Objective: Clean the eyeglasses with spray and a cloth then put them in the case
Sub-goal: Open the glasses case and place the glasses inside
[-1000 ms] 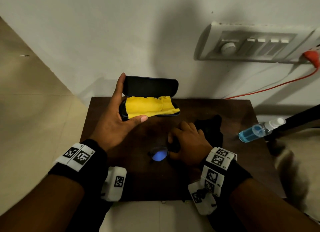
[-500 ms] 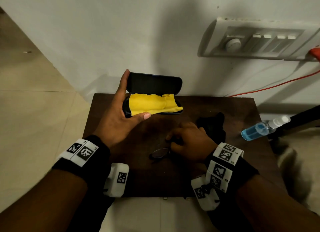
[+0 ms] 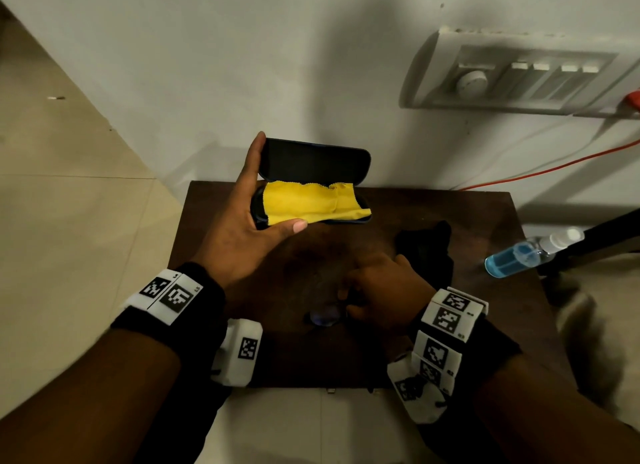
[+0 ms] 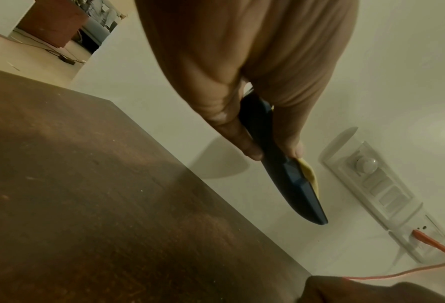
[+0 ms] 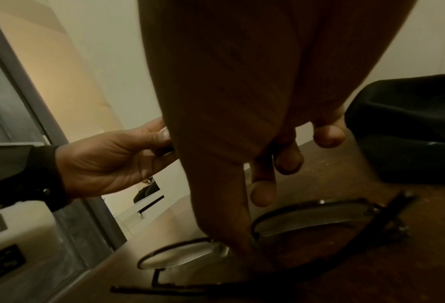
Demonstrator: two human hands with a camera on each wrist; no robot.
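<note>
Eyeglasses (image 3: 325,316) lie on the dark wooden table (image 3: 485,214) in the head view, under the right hand (image 3: 381,294), whose fingers curl down at the frame beside one bluish lens. The left hand (image 3: 249,235) holds the open eyeglass case (image 3: 311,162) above the table's far edge, thumb and fingers clamped on its left end, with a yellow cloth (image 3: 304,204) lying in its tray. A black cloth (image 3: 429,252) sits just beyond the right hand, and a spray bottle (image 3: 519,256) of blue liquid lies on its side at the table's right edge. From the left wrist, the case (image 4: 288,176) is seen edge-on, pinched between thumb and fingers, the yellow cloth (image 4: 389,176) peeking out. From the right wrist, the thumb and forefinger close on the bridge between the two lenses of the eyeglasses (image 5: 307,217), temples unfolded, frame resting on the table (image 5: 371,266). Judging by the laid-down bottle and the opened case, cleaning looks finished; what seems left is lifting the glasses, folding the temples, seating them in the case and closing it.
</note>
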